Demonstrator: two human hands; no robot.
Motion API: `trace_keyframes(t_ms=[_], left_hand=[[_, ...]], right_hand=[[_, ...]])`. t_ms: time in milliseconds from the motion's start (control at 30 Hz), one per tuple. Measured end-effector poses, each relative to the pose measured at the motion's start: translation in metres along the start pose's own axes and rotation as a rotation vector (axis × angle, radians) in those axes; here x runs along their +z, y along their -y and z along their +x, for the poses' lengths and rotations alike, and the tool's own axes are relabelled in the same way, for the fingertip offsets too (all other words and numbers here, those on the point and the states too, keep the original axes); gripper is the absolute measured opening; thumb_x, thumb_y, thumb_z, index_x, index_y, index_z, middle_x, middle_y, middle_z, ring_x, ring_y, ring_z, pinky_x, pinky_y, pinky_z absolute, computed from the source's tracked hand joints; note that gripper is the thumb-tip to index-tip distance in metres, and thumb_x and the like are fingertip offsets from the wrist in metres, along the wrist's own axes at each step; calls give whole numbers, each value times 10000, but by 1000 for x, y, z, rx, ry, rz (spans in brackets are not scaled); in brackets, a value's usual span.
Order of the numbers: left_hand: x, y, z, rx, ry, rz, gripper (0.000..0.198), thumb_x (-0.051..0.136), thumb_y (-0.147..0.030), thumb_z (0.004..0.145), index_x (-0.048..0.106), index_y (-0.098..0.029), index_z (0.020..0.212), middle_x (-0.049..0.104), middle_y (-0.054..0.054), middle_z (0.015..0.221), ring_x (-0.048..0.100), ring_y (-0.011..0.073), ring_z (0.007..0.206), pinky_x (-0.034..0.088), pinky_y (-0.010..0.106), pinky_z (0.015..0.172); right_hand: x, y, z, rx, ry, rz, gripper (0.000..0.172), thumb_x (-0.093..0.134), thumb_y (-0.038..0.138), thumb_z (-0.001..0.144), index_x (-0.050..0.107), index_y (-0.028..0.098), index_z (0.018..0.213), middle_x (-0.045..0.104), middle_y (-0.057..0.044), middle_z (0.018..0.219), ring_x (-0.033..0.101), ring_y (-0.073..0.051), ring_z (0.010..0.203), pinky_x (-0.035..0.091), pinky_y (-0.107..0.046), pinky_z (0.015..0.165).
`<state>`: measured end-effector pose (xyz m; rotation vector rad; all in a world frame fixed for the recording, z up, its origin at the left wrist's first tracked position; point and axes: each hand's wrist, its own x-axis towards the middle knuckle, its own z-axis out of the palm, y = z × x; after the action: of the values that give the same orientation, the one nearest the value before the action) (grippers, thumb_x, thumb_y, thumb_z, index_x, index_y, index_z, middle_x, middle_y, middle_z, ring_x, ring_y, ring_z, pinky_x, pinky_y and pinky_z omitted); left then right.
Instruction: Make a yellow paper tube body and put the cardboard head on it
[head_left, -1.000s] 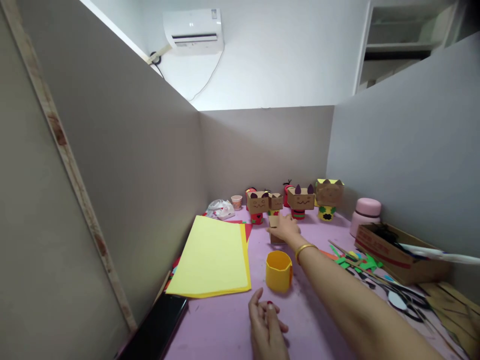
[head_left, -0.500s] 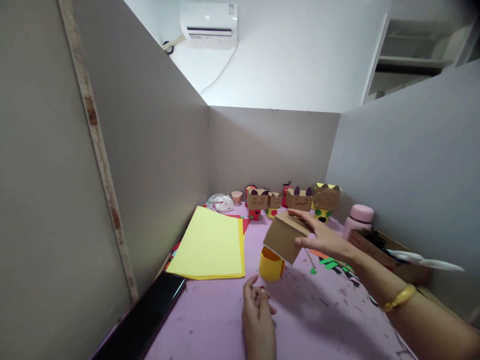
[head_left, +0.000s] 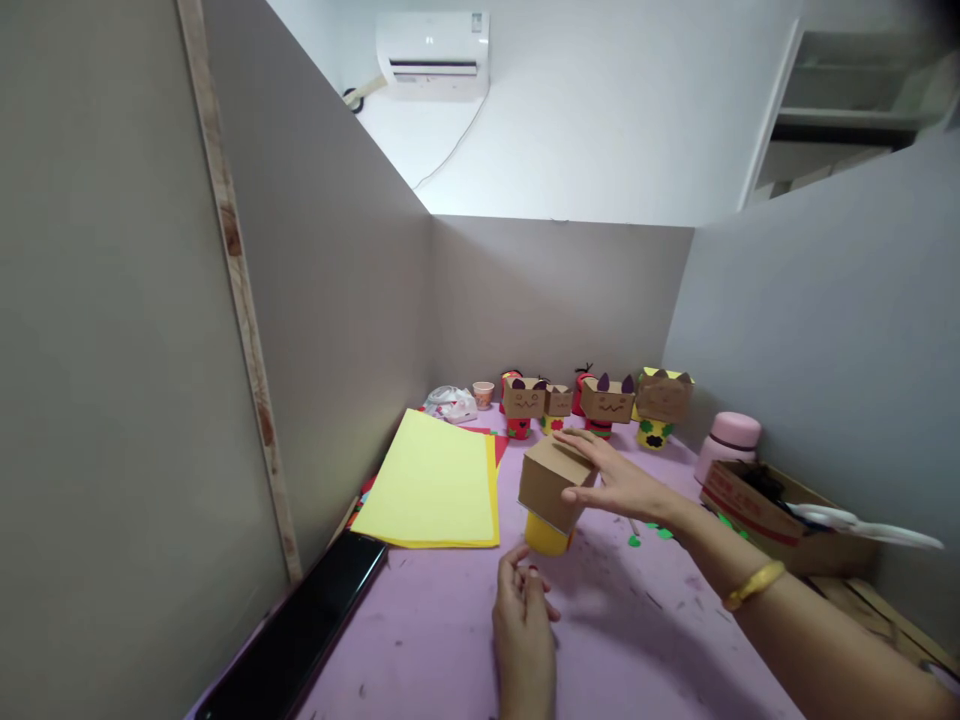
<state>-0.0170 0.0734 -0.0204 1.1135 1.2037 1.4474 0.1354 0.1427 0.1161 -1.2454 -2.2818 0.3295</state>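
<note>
A small brown cardboard box (head_left: 553, 485) sits tilted over the top of a yellow paper cylinder (head_left: 546, 535), which stands on the purple tabletop. My right hand (head_left: 611, 475) grips the box, fingers along its top and thumb against its near side. The box hides the cylinder's upper part. Just in front of the cylinder, my left hand (head_left: 525, 620) rests low with its fingers loosely curled and apart. It appears to hold nothing.
Yellow paper sheets (head_left: 431, 485) lie at left, above a black phone (head_left: 300, 630). Cardboard-headed figures (head_left: 606, 402) stand at the back. Right are a pink bottle (head_left: 727, 440), an open carton (head_left: 795, 515) with white-handled scissors (head_left: 862, 525), and green paper scraps (head_left: 660, 532).
My right hand has moved the box down and left over the yellow cylinder, covering its open top. My left hand keeps nearly the same pose. The camera view has shifted slightly.
</note>
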Motion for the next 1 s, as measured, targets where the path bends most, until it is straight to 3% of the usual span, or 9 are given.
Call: trace_keyframes(t_ms=[333,433,633,833,1000], left_hand=[[-1,-2,-2,10,4,37,270,346,-360,866,435,-206,1069,480,-30,725,502,106,547,377,215,483],[-1,-3,-1,10,3,48,280,347,-358,861,426,-205,1082,473,-30,718,494,109,539,377,211,463],[-1,-6,0,19,1,66,299,342,-370,856,421,-195,1084,481,-17,739,499,109,545,382,202,448],[-6,-9,0,74,-29,148,346,334,-387,857,436,-174,1111,536,21,790,547,128,604,440,228,523],[-22,-25,3,227,-67,367,330,341,-387,856,536,-165,1002,553,19,708,563,172,677,448,256,572]], right_hand=[[9,-3,-3,31,-135,-42,851,573,639,680,324,189,1357,282,-159,1399,242,-312,1284,235,-490,1033],[16,-3,-1,31,-172,-50,868,624,613,649,331,203,1355,315,-149,1383,274,-321,1264,260,-483,1016],[18,2,1,38,-286,-24,734,671,465,650,420,209,1291,470,-113,1249,417,-291,1144,342,-438,959],[-6,-5,-34,177,-549,72,663,586,452,727,356,229,1307,439,-102,1286,418,-277,1155,345,-438,955],[-14,-19,-66,292,-632,369,665,623,470,701,391,254,1285,479,-88,1261,480,-282,1103,385,-433,921]])
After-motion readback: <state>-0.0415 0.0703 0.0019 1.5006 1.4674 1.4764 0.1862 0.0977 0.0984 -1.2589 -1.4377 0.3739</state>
